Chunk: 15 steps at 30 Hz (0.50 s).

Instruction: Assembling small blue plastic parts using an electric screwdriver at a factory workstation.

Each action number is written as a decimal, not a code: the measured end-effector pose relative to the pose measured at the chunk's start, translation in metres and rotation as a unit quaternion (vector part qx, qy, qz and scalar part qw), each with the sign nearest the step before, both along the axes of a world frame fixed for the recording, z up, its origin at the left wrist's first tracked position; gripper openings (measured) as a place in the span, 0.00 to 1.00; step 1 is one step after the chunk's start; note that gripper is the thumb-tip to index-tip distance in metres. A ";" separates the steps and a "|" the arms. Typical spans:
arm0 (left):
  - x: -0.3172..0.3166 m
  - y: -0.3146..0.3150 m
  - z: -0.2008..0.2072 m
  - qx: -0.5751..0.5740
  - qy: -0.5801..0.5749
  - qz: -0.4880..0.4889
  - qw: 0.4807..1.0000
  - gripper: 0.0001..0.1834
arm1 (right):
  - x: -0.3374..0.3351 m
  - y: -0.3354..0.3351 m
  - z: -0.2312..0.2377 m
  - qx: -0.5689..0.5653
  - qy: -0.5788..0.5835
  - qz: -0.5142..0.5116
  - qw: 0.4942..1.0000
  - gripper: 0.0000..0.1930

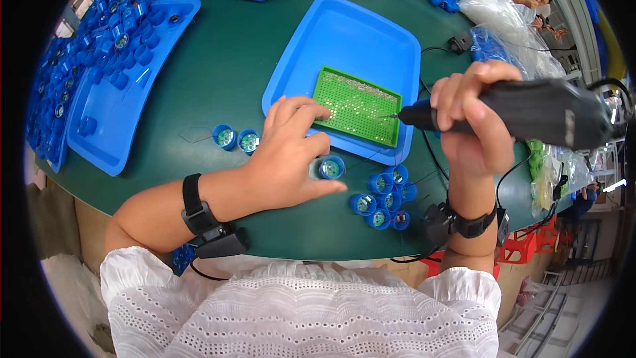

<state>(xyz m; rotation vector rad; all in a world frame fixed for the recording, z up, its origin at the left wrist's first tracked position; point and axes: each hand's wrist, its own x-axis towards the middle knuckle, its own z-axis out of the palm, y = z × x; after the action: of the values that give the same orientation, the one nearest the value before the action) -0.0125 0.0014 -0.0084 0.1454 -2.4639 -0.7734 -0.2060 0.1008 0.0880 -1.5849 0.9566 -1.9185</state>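
Note:
My right hand (474,109) is wrapped round a black electric screwdriver (536,111). It lies nearly level, its thin bit pointing left over a green perforated tray (358,107) dotted with small, pale, screw-like pieces. Whether the bit touches one of them, I cannot tell. My left hand (288,152) is open, its fingertips at the green tray's left edge and its thumb stretched out below. Between that thumb and the fingers stands a small blue cup (331,168) with a green circuit board inside. Two similar cups (225,136) stand left of this hand, the nearer one partly hidden by it.
The green tray rests inside a large blue tray (344,26). Several wired blue cups (381,202) cluster at the near right. At far left, a blue tray (126,126) adjoins a big heap of cups (86,59). Black cables and plastic bags (507,20) lie right; another person (530,0) sits beyond.

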 end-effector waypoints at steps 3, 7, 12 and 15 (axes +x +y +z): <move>0.002 0.002 0.006 0.007 -0.012 -0.003 1.000 0.19 | -0.017 -0.003 -0.017 0.006 -0.005 -0.032 0.999 0.14; 0.003 0.002 0.007 -0.003 -0.065 -0.037 0.997 0.18 | -0.014 -0.007 -0.029 0.033 -0.033 -0.040 0.998 0.13; 0.003 0.001 0.005 0.008 -0.078 -0.032 0.996 0.17 | -0.014 -0.012 -0.036 0.038 -0.035 -0.026 0.998 0.12; 0.003 0.001 0.004 0.014 -0.069 -0.027 0.997 0.17 | -0.014 -0.013 -0.037 0.037 -0.030 -0.021 0.999 0.12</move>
<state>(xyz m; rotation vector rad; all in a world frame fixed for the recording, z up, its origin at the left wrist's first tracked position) -0.0095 0.0021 -0.0042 0.1467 -2.5971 -0.8482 -0.2196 0.0875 0.0512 -1.4689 1.0310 -1.9257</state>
